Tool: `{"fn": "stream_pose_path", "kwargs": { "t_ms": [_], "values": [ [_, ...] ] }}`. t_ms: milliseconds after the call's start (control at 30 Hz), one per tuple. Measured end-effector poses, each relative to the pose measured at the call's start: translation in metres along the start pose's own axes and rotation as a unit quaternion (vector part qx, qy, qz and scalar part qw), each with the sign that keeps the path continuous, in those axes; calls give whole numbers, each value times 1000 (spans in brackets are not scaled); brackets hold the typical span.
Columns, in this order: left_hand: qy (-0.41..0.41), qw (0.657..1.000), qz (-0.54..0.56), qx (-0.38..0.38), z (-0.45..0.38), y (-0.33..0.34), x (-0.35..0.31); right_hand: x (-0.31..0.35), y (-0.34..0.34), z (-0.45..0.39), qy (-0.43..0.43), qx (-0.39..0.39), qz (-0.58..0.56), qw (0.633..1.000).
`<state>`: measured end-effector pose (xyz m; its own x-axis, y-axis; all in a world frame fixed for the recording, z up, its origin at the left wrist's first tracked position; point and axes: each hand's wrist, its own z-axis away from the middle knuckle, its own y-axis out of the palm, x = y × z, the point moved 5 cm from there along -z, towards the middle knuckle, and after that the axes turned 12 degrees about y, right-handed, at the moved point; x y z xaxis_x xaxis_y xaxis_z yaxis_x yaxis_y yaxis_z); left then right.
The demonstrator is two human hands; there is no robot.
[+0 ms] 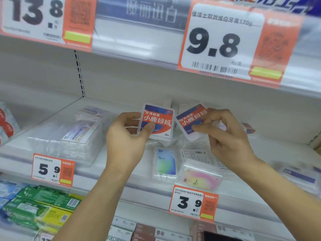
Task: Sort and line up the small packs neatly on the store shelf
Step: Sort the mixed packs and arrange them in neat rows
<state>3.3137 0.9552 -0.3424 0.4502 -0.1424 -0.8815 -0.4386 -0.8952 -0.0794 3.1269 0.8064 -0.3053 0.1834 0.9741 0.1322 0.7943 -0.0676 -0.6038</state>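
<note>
Packs are the job here, and two are up in the air above the shelf [121,178]. The left hand [127,138] is closed on an upright red-and-blue pack [157,120], thumb on its front. The right hand [224,134] pinches a tilted red-and-blue pack [192,120]. To do this well, I think the tilted one should be turned straight, then both set down side by side, fronts facing out. A blue-green pack [165,164] and a pink pack [199,176] lie loose just below and could get bumped. Clear packs [73,134] sit to the left. The price tag [193,203] hangs on the front edge.
</note>
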Motion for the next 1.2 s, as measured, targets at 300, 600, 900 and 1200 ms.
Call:
{"fn": "stream_pose_path", "kwargs": {
  "t_ms": [300, 600, 900, 1200],
  "values": [
    [-113, 975, 182, 59, 49, 80, -33, -12, -74, 53, 307, -121, -84, 940],
    [-36, 947, 174, 267, 134, 216, -80, -96, -187, 120, 358, -243, 96, 897],
    [158, 880, -72, 442, 199, 319, -89, -183, -238, 187, 500, -70, 34, 863],
    [174, 861, -69, 473, 193, 336, -89, -186, -234, 204, 556, 69, 100, 823]
  ]
}}
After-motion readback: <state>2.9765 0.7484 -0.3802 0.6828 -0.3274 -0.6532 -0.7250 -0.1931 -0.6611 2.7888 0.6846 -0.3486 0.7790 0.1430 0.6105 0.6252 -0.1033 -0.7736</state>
